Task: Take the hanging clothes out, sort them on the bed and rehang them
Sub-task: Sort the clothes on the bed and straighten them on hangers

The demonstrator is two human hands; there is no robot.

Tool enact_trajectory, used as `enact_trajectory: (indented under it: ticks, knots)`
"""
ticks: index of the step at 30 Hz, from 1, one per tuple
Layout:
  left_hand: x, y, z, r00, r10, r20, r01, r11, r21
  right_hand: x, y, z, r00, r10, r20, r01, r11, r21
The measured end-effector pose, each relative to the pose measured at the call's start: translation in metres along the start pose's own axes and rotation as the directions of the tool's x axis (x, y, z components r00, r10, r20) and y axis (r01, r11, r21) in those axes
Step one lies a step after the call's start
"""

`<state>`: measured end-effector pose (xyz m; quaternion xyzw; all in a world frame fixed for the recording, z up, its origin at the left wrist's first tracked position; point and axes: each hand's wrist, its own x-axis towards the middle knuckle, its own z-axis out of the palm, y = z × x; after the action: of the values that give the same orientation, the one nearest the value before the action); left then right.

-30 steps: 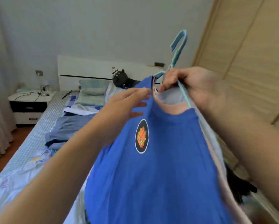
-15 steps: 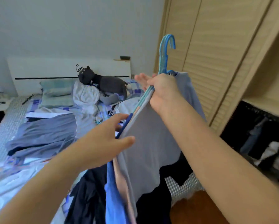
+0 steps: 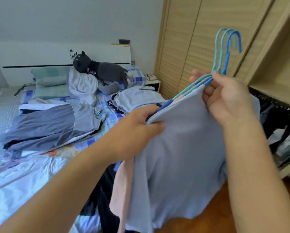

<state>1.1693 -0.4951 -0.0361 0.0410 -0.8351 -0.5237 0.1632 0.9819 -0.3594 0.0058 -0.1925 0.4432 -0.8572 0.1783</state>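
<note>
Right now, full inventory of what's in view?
hangers: three, two teal and one blue, bunched in the right hand
light blue shirt: one, hanging nearest the camera
pink garment: one, behind the shirt
grey clothes: pile, flat on the bed
bed: one, blue checked sheet
plush cat: one, dark grey, by the headboard
wardrobe: one, light wood, right
left hand: pinches the shirt's shoulder
right hand: grips the hanger necks

Folded clothes lie on the bed (wardrobe right), toy cat behind them.
</note>
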Motion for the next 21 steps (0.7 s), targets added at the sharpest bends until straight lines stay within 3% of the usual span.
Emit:
enact_trajectory:
  ticks: [3, 7, 10, 17, 19, 21]
  knots:
    - [-0.004, -0.019, -0.007, 0.998, -0.06, -0.014, 0.058, 0.992, -0.112, 0.01, 0.005, 0.001, 0.998, 0.053, 0.021, -0.053, 0.998, 0.016]
    - [-0.03, -0.095, -0.011, 0.946, -0.323, 0.032, 0.324, 0.935, -0.141, 0.02, 0.067, 0.011, 0.967, 0.242, -0.074, -0.246, 0.967, -0.058]
    - [-0.058, -0.169, -0.015, 0.858, -0.511, 0.057, 0.514, 0.855, -0.072, 0.022, 0.142, 0.012, 0.948, 0.242, -0.208, -0.283, 0.938, -0.199]
    - [-0.069, -0.314, -0.051, 0.688, -0.722, 0.074, 0.716, 0.66, -0.226, 0.069, 0.31, 0.045, 0.946, 0.144, -0.29, -0.277, 0.825, -0.493]
    - [-0.049, -0.377, -0.075, 0.637, -0.77, -0.002, 0.721, 0.597, -0.352, 0.118, 0.389, 0.056, 0.948, 0.137, -0.287, -0.278, 0.795, -0.539]
    - [-0.018, -0.464, -0.099, 0.509, -0.842, -0.176, 0.722, 0.529, -0.446, 0.179, 0.492, 0.069, 0.935, 0.176, -0.308, -0.322, 0.788, -0.525]
